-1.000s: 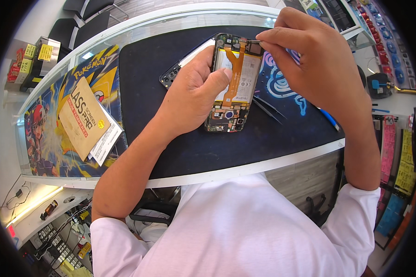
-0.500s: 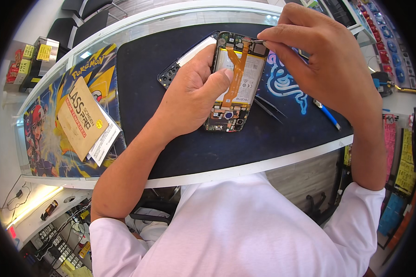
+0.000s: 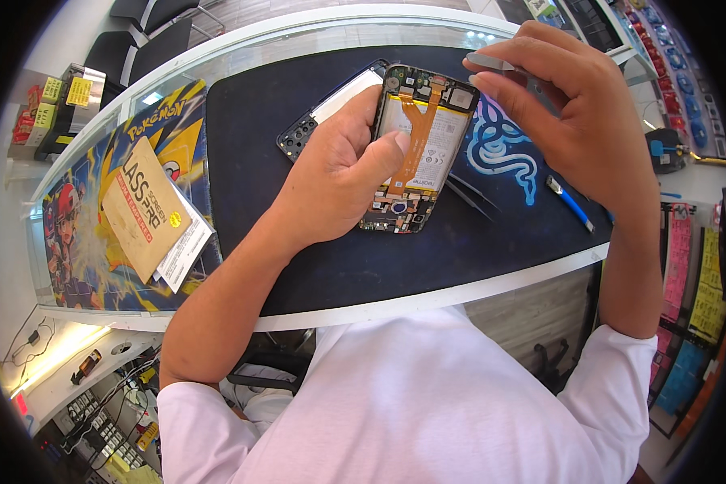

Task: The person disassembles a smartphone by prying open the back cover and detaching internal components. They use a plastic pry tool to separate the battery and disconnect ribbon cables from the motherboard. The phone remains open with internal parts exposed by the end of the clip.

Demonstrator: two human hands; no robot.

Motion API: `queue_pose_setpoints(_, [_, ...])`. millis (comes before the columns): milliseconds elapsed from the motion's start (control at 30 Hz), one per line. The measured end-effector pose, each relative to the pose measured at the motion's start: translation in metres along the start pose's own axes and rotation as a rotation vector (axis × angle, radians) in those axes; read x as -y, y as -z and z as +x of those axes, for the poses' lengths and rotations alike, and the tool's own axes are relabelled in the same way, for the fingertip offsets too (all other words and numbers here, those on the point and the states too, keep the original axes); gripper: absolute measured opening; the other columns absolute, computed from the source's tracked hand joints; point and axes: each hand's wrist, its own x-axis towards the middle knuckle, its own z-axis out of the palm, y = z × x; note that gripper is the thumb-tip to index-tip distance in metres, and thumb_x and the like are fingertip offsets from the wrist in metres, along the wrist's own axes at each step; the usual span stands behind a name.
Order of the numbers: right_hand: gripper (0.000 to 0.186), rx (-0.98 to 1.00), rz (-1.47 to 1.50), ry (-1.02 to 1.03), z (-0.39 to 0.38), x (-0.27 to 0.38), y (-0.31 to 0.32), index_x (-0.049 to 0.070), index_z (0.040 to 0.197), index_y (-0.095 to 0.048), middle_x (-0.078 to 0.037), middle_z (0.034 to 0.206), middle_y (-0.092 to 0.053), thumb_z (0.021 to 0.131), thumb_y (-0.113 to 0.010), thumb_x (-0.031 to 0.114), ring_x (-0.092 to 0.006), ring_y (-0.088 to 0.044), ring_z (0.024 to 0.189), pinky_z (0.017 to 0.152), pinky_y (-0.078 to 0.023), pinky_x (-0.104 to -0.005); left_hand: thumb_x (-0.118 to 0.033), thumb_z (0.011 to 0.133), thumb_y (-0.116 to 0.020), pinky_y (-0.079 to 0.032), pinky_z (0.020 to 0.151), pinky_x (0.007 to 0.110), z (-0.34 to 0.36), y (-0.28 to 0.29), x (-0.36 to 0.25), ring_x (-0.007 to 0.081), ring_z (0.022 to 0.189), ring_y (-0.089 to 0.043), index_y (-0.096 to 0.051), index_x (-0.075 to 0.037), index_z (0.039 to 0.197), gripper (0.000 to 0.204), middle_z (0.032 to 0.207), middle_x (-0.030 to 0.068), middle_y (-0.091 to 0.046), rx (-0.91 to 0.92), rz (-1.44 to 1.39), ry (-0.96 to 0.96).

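My left hand (image 3: 335, 169) grips an opened smartphone (image 3: 457, 98) by its left side, with the thumb lying across its inside. Orange flex cables (image 3: 419, 137) run lengthwise over the phone's pale battery (image 3: 437, 153). Just off the phone's upper right corner, my right hand (image 3: 569, 109) pinches a thin grey metal pry blade (image 3: 490, 62) between thumb and fingers. The blade is apart from the phone. Partly behind my left hand lies a phone back cover (image 3: 297, 139) with camera openings. Dark tweezers (image 3: 473, 197) rest on the mat right of the phone.
A dark mat (image 3: 323, 274) with a blue snake design covers the glass-topped counter. A blue-handled craft knife (image 3: 571, 205) lies at its right. On the left, a brown paper envelope (image 3: 141, 206) sits on a colourful cartoon mat (image 3: 77, 242). Dark chairs (image 3: 129, 48) stand beyond the counter.
My right hand has lifted away from the phone's upper right corner, and the blade's flat side now shows. My left hand keeps its hold, with the phone shifted slightly.
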Motion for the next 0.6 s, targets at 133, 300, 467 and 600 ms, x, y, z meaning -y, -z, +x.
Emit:
queue_pose_setpoints(133, [0.024,-0.058,0.079,0.068,-0.004,-0.001,-0.015,0.003,0.119,-0.081,-0.002,0.097,-0.068,0.096,-0.084,0.007,-0.008,-0.055,0.073,0.06,-0.038,-0.0267,-0.019,0.112,-0.054,-0.054,0.102,0.034,0.0,0.0,0.0,0.013,0.113,-0.065,-0.056,0.003,0.146,0.041,0.128,0.0112,-0.07,0.014,-0.003,-0.004])
queue_pose_setpoints(300, [0.03,-0.055,0.163,0.008,-0.011,-0.007,-0.026,0.005,0.124,-0.077,-0.001,0.105,-0.073,0.095,-0.085,0.007,-0.0063,-0.058,0.082,0.062,-0.039,-0.0237,-0.019,0.112,-0.055,-0.055,0.101,0.033,0.0,-0.001,0.001,0.0123,0.112,-0.065,-0.055,0.004,0.147,0.041,0.128,0.0115,-0.07,0.007,0.008,-0.042])
queue_pose_setpoints(467, [0.031,-0.021,0.297,-0.056,-0.014,-0.012,-0.024,0.005,0.126,-0.075,0.0,0.111,-0.074,0.096,-0.084,0.006,-0.004,-0.055,0.083,0.063,-0.038,-0.0215,-0.017,0.112,-0.054,-0.055,0.098,0.033,-0.003,-0.002,-0.002,0.0121,0.111,-0.065,-0.054,0.004,0.146,0.04,0.125,0.0112,-0.069,0.035,0.045,-0.051])
queue_pose_setpoints(600, [0.031,-0.002,0.379,-0.063,-0.019,-0.01,-0.017,0.004,0.125,-0.074,0.0,0.112,-0.073,0.096,-0.084,0.004,-0.003,-0.052,0.082,0.064,-0.038,-0.0203,-0.017,0.111,-0.054,-0.055,0.093,0.031,-0.006,-0.002,-0.005,0.0109,0.107,-0.063,-0.054,0.004,0.144,0.039,0.122,0.0102,-0.069,0.051,0.079,-0.049])
